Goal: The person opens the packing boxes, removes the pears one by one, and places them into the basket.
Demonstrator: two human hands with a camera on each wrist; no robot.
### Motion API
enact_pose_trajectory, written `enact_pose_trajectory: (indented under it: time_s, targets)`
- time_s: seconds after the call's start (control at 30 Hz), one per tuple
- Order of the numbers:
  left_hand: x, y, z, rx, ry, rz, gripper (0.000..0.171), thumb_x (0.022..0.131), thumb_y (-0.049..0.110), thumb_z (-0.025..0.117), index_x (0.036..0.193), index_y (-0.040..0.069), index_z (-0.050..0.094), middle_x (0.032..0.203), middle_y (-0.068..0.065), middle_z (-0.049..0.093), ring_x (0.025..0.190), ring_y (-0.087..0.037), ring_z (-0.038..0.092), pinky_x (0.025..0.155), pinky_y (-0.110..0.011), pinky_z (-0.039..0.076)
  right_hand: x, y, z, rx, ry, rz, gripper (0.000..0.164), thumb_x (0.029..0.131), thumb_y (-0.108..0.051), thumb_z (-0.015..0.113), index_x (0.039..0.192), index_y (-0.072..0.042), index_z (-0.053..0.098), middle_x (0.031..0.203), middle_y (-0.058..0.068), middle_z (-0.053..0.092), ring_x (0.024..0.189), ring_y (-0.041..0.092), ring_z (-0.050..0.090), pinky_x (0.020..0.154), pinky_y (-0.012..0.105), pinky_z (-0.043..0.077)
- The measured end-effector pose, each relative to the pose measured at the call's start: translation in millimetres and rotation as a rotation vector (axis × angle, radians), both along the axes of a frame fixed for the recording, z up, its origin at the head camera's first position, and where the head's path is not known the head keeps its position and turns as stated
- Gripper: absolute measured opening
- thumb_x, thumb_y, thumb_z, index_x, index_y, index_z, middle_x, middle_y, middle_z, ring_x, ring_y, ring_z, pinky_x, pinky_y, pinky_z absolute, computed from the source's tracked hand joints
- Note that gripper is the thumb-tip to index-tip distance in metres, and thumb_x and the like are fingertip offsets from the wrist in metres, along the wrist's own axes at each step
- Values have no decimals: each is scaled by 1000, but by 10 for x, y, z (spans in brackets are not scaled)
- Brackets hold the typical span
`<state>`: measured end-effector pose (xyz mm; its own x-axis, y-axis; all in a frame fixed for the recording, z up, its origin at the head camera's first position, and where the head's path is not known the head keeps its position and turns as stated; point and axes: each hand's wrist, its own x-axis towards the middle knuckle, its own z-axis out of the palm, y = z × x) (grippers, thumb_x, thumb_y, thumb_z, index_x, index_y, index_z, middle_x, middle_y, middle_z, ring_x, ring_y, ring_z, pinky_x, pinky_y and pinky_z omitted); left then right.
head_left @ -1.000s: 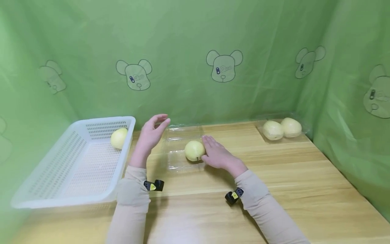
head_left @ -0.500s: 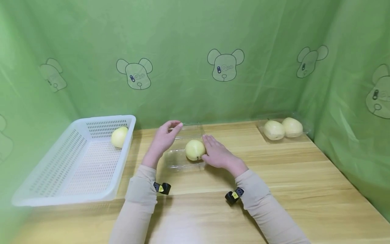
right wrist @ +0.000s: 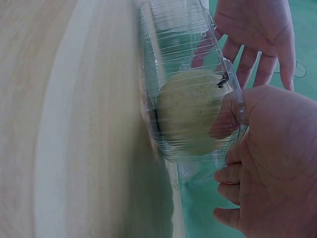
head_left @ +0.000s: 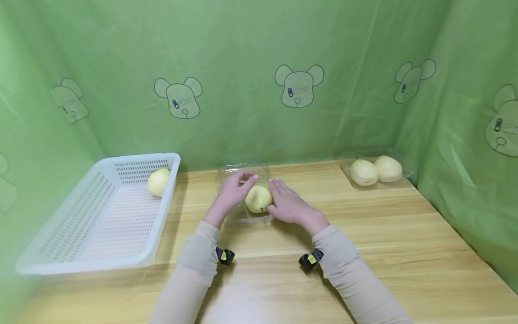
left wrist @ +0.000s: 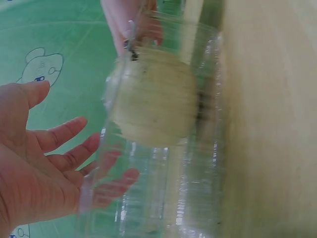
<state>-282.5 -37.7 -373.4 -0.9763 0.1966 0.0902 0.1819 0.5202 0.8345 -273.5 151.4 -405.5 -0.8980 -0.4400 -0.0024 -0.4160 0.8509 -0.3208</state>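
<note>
One pale yellow pear sits in the right part of an open clear plastic clamshell box on the table. Against the pear's right side lies my right hand, its fingers fairly straight. The right wrist view shows its thumb over the box rim, touching the pear. My left hand hovers over the box's left part, left of the pear, fingers bent loosely around nothing. In the left wrist view the left hand has spread fingers beside the clear wall; some show through the plastic.
At the left stands a white perforated basket with a single pear in its far right corner. Two pears sit in another clear box at the back right. A green curtain encloses the wooden table.
My left hand has moved right and toward me, from beside the basket to just left of the pear in the box. The right hand and that pear have stayed in place.
</note>
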Motion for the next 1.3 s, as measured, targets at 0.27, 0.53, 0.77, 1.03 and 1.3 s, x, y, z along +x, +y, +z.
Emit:
enact_pose_trajectory:
  time_s: [0.27,0.53,0.77,1.03,1.3]
  targets:
    - [-9,59,-113,-34,-11,-31,55,97,44,53,135,5,53,133,-19,58,120,-35,59,102,-49,49,17,5,25,4,-10,4,80,92,-30,47,152,8,10,161,26,11,150,40,11,124,51,15]
    - [-40,91,-214,-97,24,-73,50,94,31,62,132,-1,55,129,-20,61,116,-32,60,101,-44,50,7,16,5,5,-12,2,80,93,-32,45,153,6,9,162,24,10,151,39,10,124,49,14]
    - [-17,115,-233,-121,7,-88,53,91,30,66,133,0,54,132,-18,60,120,-31,57,103,-44,48,43,3,73,11,-20,6,78,95,-31,46,152,8,10,161,25,11,150,40,12,124,50,15]
    - [-1,118,-222,-133,-9,-98,54,89,27,68,135,2,53,135,-18,58,125,-34,54,106,-46,45,47,-5,85,18,-14,8,78,95,-31,45,152,7,10,161,25,11,150,39,12,124,50,16]
    - [-9,108,-230,-106,-24,-93,53,87,21,68,134,0,54,137,-19,56,129,-34,50,110,-46,42,29,-4,55,18,-12,6,78,95,-31,46,152,8,10,161,25,11,150,40,12,124,50,16]
